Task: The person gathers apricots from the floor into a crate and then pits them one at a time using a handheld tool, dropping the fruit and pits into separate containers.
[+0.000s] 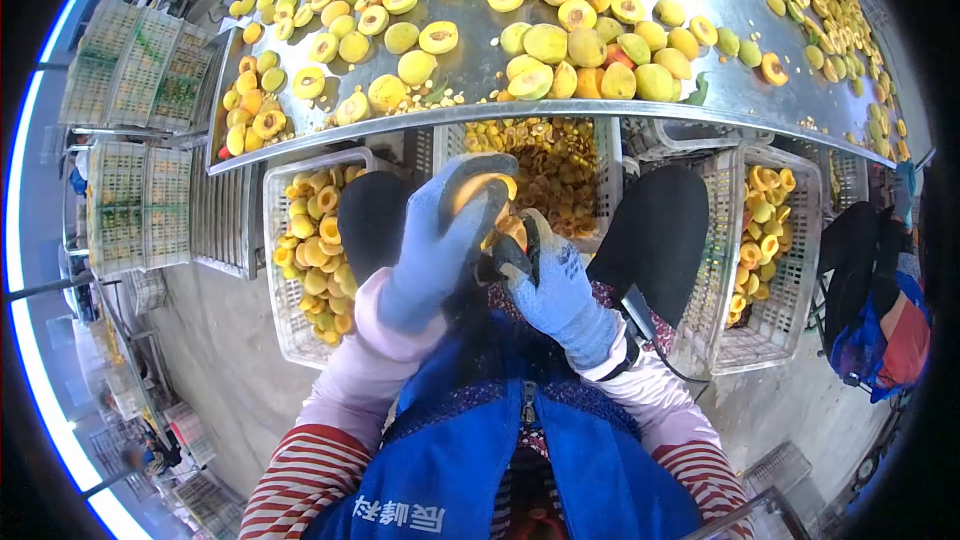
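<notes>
My left hand (428, 245), in a blue glove with dark-coated fingers, is closed around a yellow-orange peach half (484, 188) in front of my lap. Close beside it is my right hand (562, 298), gloved the same way. Its fingers are bent around a second orange peach piece (511, 231), partly hidden between the hands. Whether a small tool is also in the right fingers I cannot make out. Below and beyond both hands, between my knees, a crate (606, 165) holds brownish peach pieces.
A metal table (460, 90) ahead carries many whole and halved peaches. White crates with pitted halves stand left (283, 315) and right (712, 270) of my legs. Stacked crates (125, 65) rise at far left. Another person (880, 320) sits at far right.
</notes>
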`<state>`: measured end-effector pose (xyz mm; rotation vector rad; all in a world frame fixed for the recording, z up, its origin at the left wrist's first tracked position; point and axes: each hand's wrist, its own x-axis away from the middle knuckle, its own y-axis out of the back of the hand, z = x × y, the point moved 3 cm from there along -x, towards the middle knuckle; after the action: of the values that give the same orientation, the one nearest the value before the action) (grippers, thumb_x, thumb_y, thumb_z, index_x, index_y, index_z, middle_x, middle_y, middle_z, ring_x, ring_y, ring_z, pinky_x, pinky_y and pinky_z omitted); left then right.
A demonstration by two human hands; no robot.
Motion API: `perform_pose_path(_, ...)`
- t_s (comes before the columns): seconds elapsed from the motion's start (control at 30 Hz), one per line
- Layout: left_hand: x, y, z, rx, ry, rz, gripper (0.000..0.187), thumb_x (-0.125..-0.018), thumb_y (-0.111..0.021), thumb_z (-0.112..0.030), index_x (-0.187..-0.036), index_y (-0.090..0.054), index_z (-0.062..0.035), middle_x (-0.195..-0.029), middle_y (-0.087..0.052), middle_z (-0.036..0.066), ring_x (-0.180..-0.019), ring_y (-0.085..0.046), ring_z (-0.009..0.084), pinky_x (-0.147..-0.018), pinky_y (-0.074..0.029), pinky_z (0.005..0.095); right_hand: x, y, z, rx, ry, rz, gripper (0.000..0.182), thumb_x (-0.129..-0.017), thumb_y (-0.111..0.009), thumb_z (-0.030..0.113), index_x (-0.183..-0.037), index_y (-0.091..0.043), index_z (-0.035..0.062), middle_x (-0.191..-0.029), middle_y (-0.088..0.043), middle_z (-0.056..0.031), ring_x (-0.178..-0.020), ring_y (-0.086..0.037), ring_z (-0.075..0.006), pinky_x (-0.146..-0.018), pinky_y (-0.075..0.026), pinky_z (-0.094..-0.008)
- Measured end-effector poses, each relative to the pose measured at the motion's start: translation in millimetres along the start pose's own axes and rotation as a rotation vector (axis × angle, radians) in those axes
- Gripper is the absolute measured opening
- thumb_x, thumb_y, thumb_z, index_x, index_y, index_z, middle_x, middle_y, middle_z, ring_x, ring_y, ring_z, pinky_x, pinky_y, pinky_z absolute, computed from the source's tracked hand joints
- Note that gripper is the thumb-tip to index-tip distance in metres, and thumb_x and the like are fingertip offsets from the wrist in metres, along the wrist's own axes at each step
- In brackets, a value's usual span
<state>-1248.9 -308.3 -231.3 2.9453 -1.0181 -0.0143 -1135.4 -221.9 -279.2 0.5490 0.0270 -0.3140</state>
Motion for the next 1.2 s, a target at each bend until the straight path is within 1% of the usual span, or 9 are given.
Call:
perform_pose_path(0.13, 1.3, -1.1, -2.2, -0.005, 0.118, 0.040, 0.022, -0.087, -0.055, -0.009, -0.105, -0.060, 0.0027, -0.095, -0.061, 0.006, -0.087, -0.054, 0.0092, -0.077, -0.044, 0.0238, 13.5, -11.6, -9.4, 0.026, -0.030, 0.015, 0.059, -0.083, -0.059, 0.017, -0.131, -0.033, -0.0068, -0.105, -0.057, -0.0232, -0.092, -0.058, -0.0354, -0.080, -0.046, -0.0415)
perform_pose_path(0.23, 3.3, -2.0, 1.1, -0.028, 0.124, 0.050, 0.022, -0.087, -0.055, -0.009, -0.105, -0.060, 0.0022, -0.095, -0.061, 0.006, -0.086, -0.053, 0.0085, -0.075, -0.044, 0.0227, 17.3, -28.3, -19.8, -0.388, -0.128, 0.030, 0.057, -0.087, -0.056, 0.022, -0.132, -0.034, -0.0031, -0.105, -0.057, -0.0175, -0.093, -0.058, -0.0278, -0.084, -0.046, -0.0388)
perform_pose_path(0.37, 9.7, -2.8, 15.7, 0.055, 0.067, 0.027, 0.024, -0.086, -0.053, -0.009, -0.106, -0.059, 0.0028, -0.095, -0.061, 0.006, -0.083, -0.053, 0.0084, -0.072, -0.043, 0.0215, 18.8, -31.9, -13.6, -1.088, -0.469, 0.284, 0.048, -0.091, -0.053, 0.030, -0.126, -0.040, 0.0007, -0.090, -0.058, -0.0080, -0.073, -0.057, -0.0162, -0.064, -0.048, -0.0291)
perform_pose_path(0.53, 8.8, -3.6, 16.1, 0.092, 0.019, 0.029, 0.026, -0.086, -0.053, -0.010, -0.108, -0.058, 0.0029, -0.097, -0.060, 0.006, -0.087, -0.054, 0.0104, -0.076, -0.043, 0.0231, 20.9, -36.3, -11.2, -1.508, -0.432, 0.360, 0.041, -0.091, -0.052, 0.035, -0.116, -0.047, 0.0024, -0.075, -0.056, -0.0023, -0.054, -0.052, -0.0092, -0.045, -0.041, -0.0218)
perform_pose_path(0.63, 6.0, 0.1, 25.2, 0.147, 0.125, 0.138, 0.027, -0.088, -0.055, -0.014, -0.109, -0.058, 0.0026, -0.098, -0.060, 0.006, -0.090, -0.053, 0.0113, -0.080, -0.043, 0.0246, 17.3, -22.3, -19.6, -1.076, -0.558, 0.421, 0.043, -0.090, -0.053, 0.038, -0.114, -0.050, 0.0029, -0.077, -0.057, -0.0027, -0.059, -0.053, -0.0095, -0.052, -0.044, -0.0226)
perform_pose_path(0.7, 5.0, 6.7, 26.8, 0.284, 0.363, 0.268, 0.028, -0.088, -0.056, -0.017, -0.109, -0.057, 0.0026, -0.098, -0.059, 0.006, -0.092, -0.053, 0.0116, -0.082, -0.042, 0.0255, 8.1, -16.3, -21.8, -0.730, -0.287, 0.299, 0.031, -0.090, -0.053, 0.027, -0.110, -0.054, 0.0033, -0.079, -0.058, -0.0032, -0.064, -0.054, -0.0111, -0.059, -0.045, -0.0246)
perform_pose_path(0.87, 5.8, 8.4, 36.6, 0.038, 0.237, 0.127, 0.019, -0.086, -0.060, -0.013, -0.097, -0.063, 0.0025, -0.086, -0.061, 0.002, -0.078, -0.054, 0.0075, -0.070, -0.044, 0.0207, 25.2, -44.8, -21.3, -1.078, -0.538, 0.290, 0.028, -0.092, -0.052, 0.019, -0.115, -0.049, 0.0039, -0.080, -0.057, -0.0029, -0.063, -0.053, -0.0106, -0.055, -0.044, -0.0236)
perform_pose_path(1.0, 10.9, 0.2, 45.6, 0.073, 0.178, 0.029, 0.018, -0.085, -0.060, -0.007, -0.099, -0.062, 0.0029, -0.085, -0.060, 0.003, -0.076, -0.054, 0.0077, -0.069, -0.045, 0.0224, 22.9, -45.5, -17.3, -1.324, -0.478, 0.324, 0.034, -0.095, -0.048, 0.034, -0.111, -0.048, 0.0049, -0.071, -0.054, -0.0028, -0.049, -0.048, -0.0109, -0.041, -0.039, -0.0220)
perform_pose_path(1.2, 7.2, -4.8, 50.9, 0.361, 0.128, 0.120, 0.021, -0.087, -0.056, -0.009, -0.103, -0.061, 0.0041, -0.088, -0.062, 0.006, -0.075, -0.056, 0.0109, -0.068, -0.046, 0.0232, 22.1, -37.2, -3.1, -1.946, -0.897, 0.650, 0.050, -0.088, -0.045, 0.060, -0.087, -0.054, 0.0111, -0.056, -0.046, -0.0005, -0.039, -0.040, -0.0104, -0.033, -0.029, -0.0232)
